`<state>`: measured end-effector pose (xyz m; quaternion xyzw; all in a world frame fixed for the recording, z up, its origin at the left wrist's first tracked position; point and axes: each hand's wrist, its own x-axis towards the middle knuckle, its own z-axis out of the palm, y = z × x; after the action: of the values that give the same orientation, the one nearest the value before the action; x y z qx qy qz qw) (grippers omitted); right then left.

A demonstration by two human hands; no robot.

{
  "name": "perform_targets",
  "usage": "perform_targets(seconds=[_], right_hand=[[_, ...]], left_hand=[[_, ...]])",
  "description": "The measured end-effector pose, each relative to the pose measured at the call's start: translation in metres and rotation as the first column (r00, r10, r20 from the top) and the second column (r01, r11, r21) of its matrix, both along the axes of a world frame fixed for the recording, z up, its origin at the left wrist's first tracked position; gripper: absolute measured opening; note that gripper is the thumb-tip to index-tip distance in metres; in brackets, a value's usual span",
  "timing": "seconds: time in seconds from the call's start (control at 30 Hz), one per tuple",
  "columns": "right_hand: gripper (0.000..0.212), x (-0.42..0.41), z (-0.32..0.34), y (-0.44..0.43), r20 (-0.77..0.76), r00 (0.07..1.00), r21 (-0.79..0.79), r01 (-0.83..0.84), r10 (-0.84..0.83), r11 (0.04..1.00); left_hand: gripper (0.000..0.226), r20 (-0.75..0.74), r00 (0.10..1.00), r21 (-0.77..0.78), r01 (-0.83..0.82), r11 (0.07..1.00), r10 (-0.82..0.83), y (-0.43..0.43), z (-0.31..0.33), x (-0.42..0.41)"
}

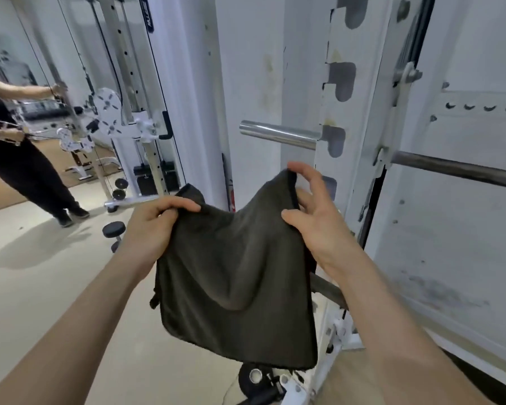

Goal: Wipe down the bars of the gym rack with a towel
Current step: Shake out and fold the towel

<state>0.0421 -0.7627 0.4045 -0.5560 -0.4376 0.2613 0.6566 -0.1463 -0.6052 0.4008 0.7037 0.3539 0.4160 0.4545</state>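
Dark towel (234, 258), left hand (155, 226) gripping, right hand (316, 226) pinching

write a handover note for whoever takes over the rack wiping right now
Left grip: curled round the dark towel at its top left corner.
Right grip: pinches the top right edge, other fingers spread.
Dark towel: hangs between them in front of the white rack upright, touching no bar.
Done: no wiping to be seen.
Left: chrome peg, dark barbell to its right, lower bar behind the towel.
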Motion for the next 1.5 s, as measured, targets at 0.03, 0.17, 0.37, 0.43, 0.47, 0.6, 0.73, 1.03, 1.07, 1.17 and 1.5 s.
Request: perform_targets(seconds=[0.03,0.17,0.37,0.43,0.47,0.6,0.73,1.03,1.07,1.17,1.5], right_hand=[[0.066,0.004,0.008,0.012,0.081,0.996,0.016,0.030,-0.031,0.999],[0.064,0.017,0.031,0.059,0.363,0.919,0.053,0.147,-0.156,0.988],[0.064,0.048,0.054,0.134,0.514,0.819,0.082,0.249,-0.255,0.965],[0.066,0.056,0.056,0.159,0.483,0.835,0.104,0.245,-0.264,0.964],[0.066,0.060,0.056,0.172,0.459,0.852,0.110,0.226,-0.251,0.968],[0.065,0.076,0.050,0.230,0.375,0.913,0.100,0.131,-0.159,0.986],[0.060,0.091,0.038,0.317,0.332,0.932,0.054,0.135,-0.146,0.989],[0.063,0.112,-0.037,0.528,0.053,0.939,-0.088,0.342,-0.339,0.935],[0.064,0.114,-0.047,0.543,0.037,0.935,-0.113,0.355,-0.353,0.928],[0.063,0.122,-0.074,0.577,0.007,0.924,-0.203,0.376,-0.383,0.904],[0.071,0.153,-0.189,0.568,0.081,0.931,-0.637,0.323,-0.356,0.700]], left_hand=[[0.049,-0.001,1.000,0.006,-0.005,1.000,0.005,0.008,0.006,0.008],[0.044,0.050,0.998,0.025,0.035,0.999,-0.036,0.037,0.025,0.039],[0.070,0.099,0.985,0.182,0.124,0.975,-0.144,0.099,0.048,0.080],[0.075,0.058,0.991,0.257,0.101,0.961,-0.119,0.126,0.055,0.089],[0.076,0.048,0.993,0.282,0.094,0.955,-0.112,0.140,0.059,0.092],[0.073,0.055,0.992,0.361,0.085,0.929,-0.112,0.216,0.066,0.105],[0.077,0.045,0.993,0.375,0.082,0.924,-0.106,0.322,0.057,0.125],[0.075,0.191,0.972,0.080,0.121,0.989,-0.135,0.574,-0.021,0.128],[0.075,0.179,0.976,0.046,0.114,0.992,-0.120,0.595,-0.031,0.131],[0.077,0.137,0.976,-0.020,0.171,0.985,-0.167,0.640,-0.069,0.143],[0.072,-0.209,0.834,-0.173,0.482,0.859,-0.511,0.661,-0.215,0.156]])
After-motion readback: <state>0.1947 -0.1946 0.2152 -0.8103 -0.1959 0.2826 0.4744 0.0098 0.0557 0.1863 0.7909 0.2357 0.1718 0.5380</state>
